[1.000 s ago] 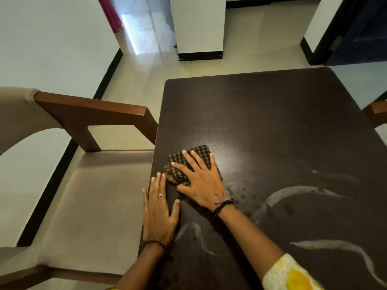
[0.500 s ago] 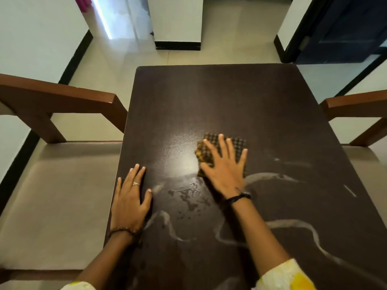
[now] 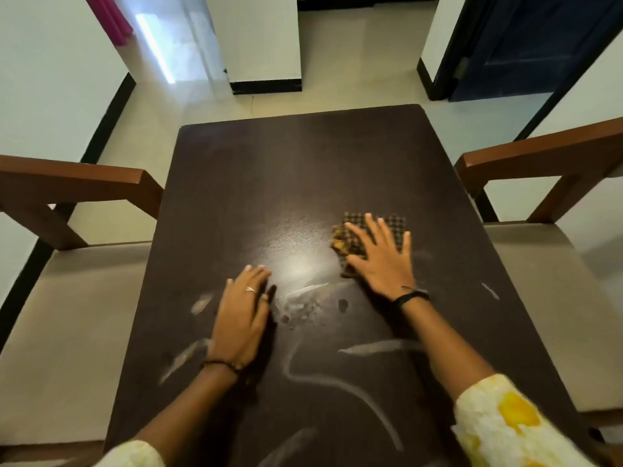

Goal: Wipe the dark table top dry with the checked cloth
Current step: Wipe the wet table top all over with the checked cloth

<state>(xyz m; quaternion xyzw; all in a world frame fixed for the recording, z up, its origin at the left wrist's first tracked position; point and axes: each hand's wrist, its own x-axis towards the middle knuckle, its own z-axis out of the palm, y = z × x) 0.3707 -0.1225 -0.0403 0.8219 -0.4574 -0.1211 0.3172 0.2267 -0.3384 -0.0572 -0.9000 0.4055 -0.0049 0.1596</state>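
The dark table top (image 3: 303, 170) fills the middle of the view. A folded checked cloth (image 3: 350, 237), brown and yellow, lies on its right half. My right hand (image 3: 384, 261) presses flat on the cloth with fingers spread, covering most of it. My left hand (image 3: 241, 315) rests flat on the bare table to the left, fingers together, holding nothing. Wet streaks and droplets (image 3: 303, 305) show between and below my hands.
A wooden chair with a beige seat (image 3: 67, 298) stands against the table's left edge, its armrest (image 3: 84, 180) above table level. A second such chair (image 3: 546, 156) stands at the right. Tiled floor, white walls and a dark blue door (image 3: 539, 45) lie beyond.
My right hand has slid the cloth from the table's left part across to the right half. My left hand has moved from the left edge toward the middle.
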